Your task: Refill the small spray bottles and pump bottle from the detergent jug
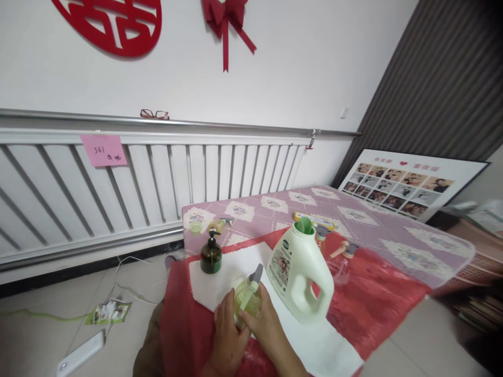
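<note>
Between my hands is a clear bottle (248,299) of yellow-green liquid with a grey spray or pump head, leaning to the right. My left hand (227,327) is closed around its lower left side. From the right, my right hand (268,314) grips the same bottle, thumb across its front. A pale green detergent jug (301,272) stands just right of my hands, uncapped, with something green in its mouth. Left of them, a dark green pump bottle (211,256) sits upright on a white cloth or paper (251,256).
Red cloth (377,283) covers part of the purple patterned table (271,207). Behind the jug are two more bottles, one a clear pump bottle (343,269), and a yellow packet (314,221). A small bottle (217,226) lies at the back left. Cables and a power bank (80,356) are on the floor.
</note>
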Demonstrator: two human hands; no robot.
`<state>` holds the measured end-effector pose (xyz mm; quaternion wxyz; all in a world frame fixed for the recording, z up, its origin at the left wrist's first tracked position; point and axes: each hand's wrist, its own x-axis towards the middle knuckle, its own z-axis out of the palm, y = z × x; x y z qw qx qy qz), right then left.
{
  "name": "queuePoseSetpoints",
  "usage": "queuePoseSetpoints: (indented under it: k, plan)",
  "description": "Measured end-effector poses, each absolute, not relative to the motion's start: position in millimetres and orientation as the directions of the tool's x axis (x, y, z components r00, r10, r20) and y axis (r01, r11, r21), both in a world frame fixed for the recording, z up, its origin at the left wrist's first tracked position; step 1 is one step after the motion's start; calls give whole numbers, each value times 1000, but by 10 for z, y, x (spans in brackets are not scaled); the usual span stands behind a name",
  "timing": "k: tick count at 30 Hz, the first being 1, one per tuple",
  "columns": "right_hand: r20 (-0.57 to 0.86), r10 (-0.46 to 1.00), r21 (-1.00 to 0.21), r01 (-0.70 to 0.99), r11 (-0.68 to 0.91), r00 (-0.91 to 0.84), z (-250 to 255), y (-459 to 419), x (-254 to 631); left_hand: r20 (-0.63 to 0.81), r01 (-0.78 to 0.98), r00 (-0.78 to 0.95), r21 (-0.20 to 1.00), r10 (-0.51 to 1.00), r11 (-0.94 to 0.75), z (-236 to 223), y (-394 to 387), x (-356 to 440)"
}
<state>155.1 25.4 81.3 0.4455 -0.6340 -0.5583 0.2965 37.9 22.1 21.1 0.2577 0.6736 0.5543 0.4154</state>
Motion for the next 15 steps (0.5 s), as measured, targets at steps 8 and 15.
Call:
queuePoseSetpoints:
  k: [8, 15]
  plan:
    - [121, 977, -921, 387, 45, 174, 791, 87, 1647, 249, 356, 18, 903, 968, -239, 220, 187, 345]
    - [117, 910, -971, 239, 21, 398, 1045, -145, 1814, 165, 115, -124, 982, 978, -151, 576, 157, 207]
